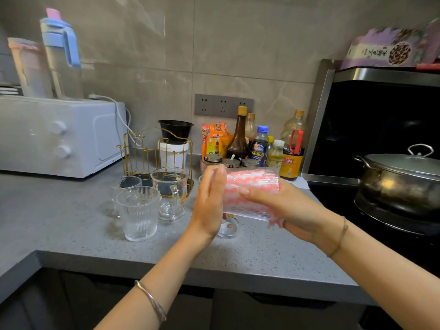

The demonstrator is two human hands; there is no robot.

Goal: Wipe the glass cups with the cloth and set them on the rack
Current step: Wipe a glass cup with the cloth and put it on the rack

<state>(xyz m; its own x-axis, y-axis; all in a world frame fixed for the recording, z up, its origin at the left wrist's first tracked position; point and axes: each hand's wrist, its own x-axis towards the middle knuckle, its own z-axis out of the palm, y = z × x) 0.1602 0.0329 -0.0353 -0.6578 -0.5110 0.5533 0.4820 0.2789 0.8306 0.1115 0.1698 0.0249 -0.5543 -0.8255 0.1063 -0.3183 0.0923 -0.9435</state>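
Held cup: clear ribbed glass. Cloth: thin fabric, pink-and-white print, matt. Standing cup: clear fluted glass. Mug: smooth clear glass. Rack: gold-finished metal wire, shiny. Countertop: grey speckled stone, matt. Pot: polished metal, reflective.

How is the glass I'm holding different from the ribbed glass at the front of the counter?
The held glass lies sideways, lifted between left hand and right hand; the ribbed glass stands upright on the counter. The held glass has the pink cloth against it; the ribbed glass has none. Both are clear; neither is on the rack.
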